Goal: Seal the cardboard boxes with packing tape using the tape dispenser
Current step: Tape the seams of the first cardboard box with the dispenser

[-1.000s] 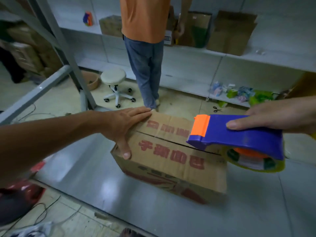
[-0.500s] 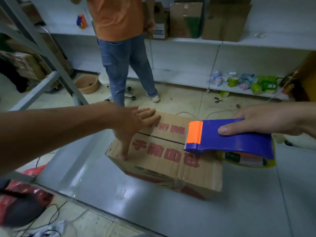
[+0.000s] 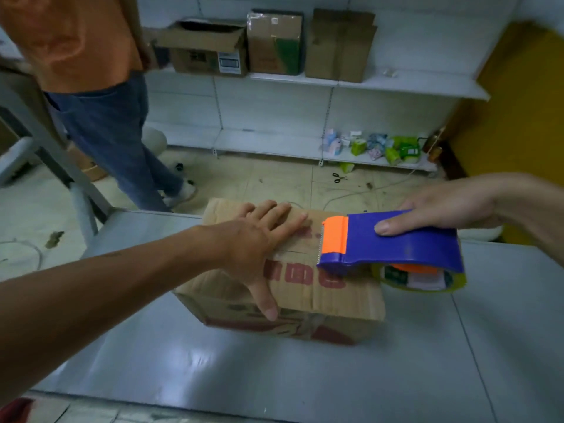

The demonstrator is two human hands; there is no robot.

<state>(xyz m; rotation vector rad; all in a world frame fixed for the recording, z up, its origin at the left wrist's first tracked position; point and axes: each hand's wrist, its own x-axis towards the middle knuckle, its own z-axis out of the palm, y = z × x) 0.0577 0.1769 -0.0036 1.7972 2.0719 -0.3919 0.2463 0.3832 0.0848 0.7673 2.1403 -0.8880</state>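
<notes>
1. Left hand (image 3: 259, 239) lies flat, fingers spread, on box (image 3: 305, 297)
2. Right hand (image 3: 442, 206) grips dispenser (image 3: 396, 242), just right of L hand, over box
3. Best bet: pin box firm, run dispenser straight along seam (image 3: 290, 251) w/ even pull

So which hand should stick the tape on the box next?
Probably the right hand: it grips the tape dispenser right over the box. The left hand lies flat, pressing the flaps down.
</notes>
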